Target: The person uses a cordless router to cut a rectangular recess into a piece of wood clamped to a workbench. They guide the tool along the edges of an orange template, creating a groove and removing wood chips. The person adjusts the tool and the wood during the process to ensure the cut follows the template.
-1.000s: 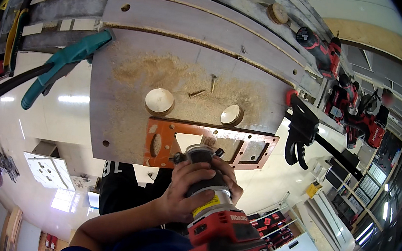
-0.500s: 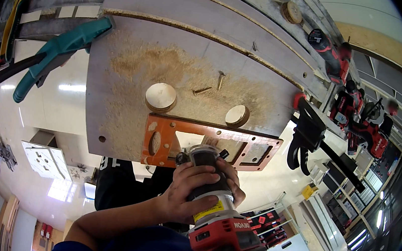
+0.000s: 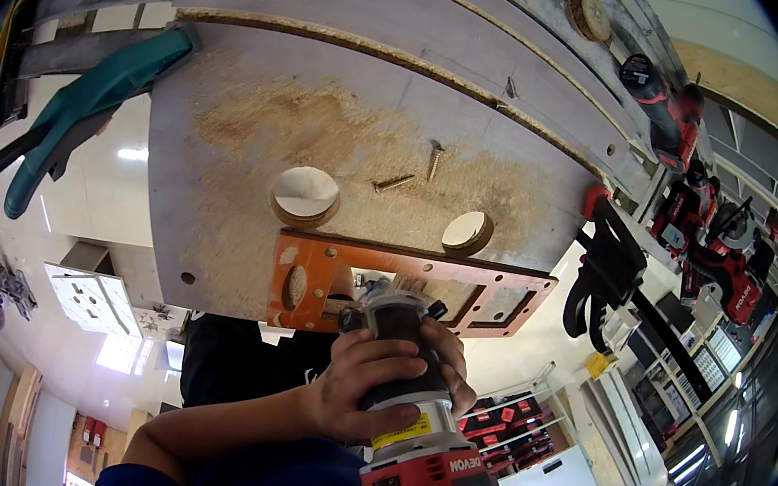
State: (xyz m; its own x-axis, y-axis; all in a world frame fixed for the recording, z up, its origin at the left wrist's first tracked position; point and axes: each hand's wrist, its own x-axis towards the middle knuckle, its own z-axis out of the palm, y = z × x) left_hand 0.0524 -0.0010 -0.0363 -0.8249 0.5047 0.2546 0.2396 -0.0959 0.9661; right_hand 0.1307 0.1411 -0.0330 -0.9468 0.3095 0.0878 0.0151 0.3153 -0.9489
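My left hand (image 3: 359, 390) wraps around the black and silver neck of a cordless trim router (image 3: 424, 471) with a red body. My right hand (image 3: 454, 363) grips the same router from its right side, partly hidden behind it. The router's clear base end meets the near part of an orange template (image 3: 317, 283) with rectangular openings; whether it touches cannot be told. The template lies along the near edge of a grey board (image 3: 233, 166). Two screws, one lying (image 3: 393, 182) and one farther right (image 3: 435, 162), rest amid sawdust (image 3: 317, 118).
A teal clamp (image 3: 100, 101) grips the board's left side; a black and red clamp (image 3: 612, 266) is at its right. Two pale round pieces (image 3: 306, 192) with brown edges sit beyond the template. A red and black power tool (image 3: 662, 116) lies far right, near a wooden disc (image 3: 589, 17).
The view has shifted slightly, so the board appears larger and farther left. The router's base sits slightly nearer to me over the template. Both hands keep their hold.
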